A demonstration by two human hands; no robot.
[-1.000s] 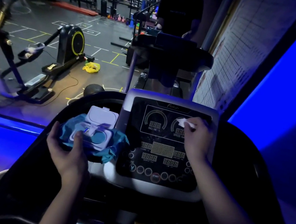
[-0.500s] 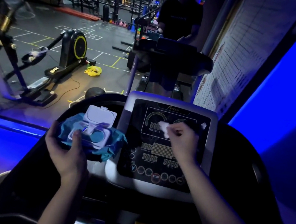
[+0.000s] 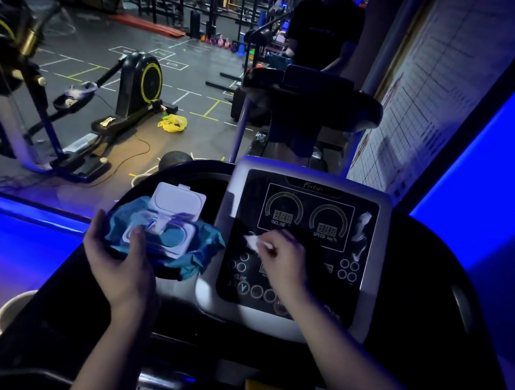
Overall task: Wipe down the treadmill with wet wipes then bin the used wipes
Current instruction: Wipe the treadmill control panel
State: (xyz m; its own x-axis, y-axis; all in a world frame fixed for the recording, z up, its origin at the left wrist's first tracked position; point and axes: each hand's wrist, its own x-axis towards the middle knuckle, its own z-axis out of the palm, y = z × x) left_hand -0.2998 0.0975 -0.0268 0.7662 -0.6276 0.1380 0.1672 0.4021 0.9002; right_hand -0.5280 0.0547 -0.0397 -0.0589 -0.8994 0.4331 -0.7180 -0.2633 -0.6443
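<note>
The treadmill console (image 3: pixel 309 209) fills the centre, a black panel with two round dials and rows of buttons in a silver frame. My right hand (image 3: pixel 282 265) presses a small white wet wipe (image 3: pixel 252 242) against the panel's left middle, below the INCLINE dial. My left hand (image 3: pixel 121 261) grips the blue wet wipe pack (image 3: pixel 204 250), which rests on the console's left tray with its white lid flipped up and a wipe poking out.
A person in dark clothes (image 3: pixel 323 37) stands on another treadmill (image 3: pixel 311 96) straight ahead. An elliptical machine (image 3: pixel 139 83) and a yellow bag (image 3: pixel 173 123) are on the gym floor at left. A blue-lit wall is close on the right.
My right hand has swept the wipe from the SPEED dial at the upper right across to the lower left of the panel. My left hand has stayed on the pack.
</note>
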